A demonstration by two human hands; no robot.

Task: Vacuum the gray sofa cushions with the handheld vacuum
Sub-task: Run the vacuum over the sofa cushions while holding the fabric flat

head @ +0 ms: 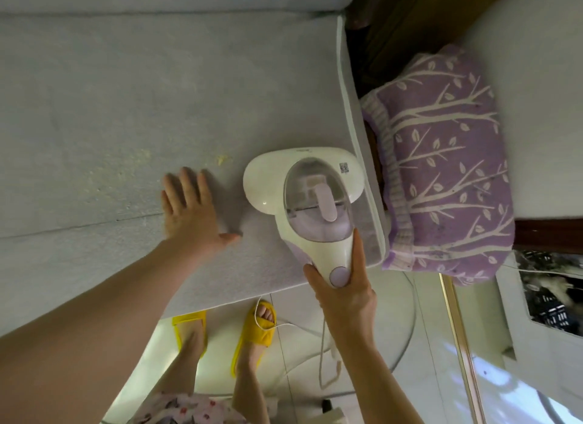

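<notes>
Though a small grey word is printed near the far rim of the handheld vacuum (271,187), it is too small to read; a square code sticker (344,167) sits just right of it. Its glossy white plastic body is broad and rounded, with a clear domed dust cup (298,184) over lilac parts and a round lilac button (339,275) on the tapering handle. It lies flat at the near right corner of the gray sofa cushion (126,92), a finely napped fabric with piped edges. On the handle the right hand (344,289) has its grip clamped, forefinger stretched along the side. Just left, the left hand (189,209) presses flat on the cushion, fingers straight and apart. A yellow crumb (222,160) lies beyond it. To the right sits a purple knitted cloth (448,158) with a white branch pattern. A white cord (321,354) trails to the floor beside yellow slippers (257,329).
</notes>
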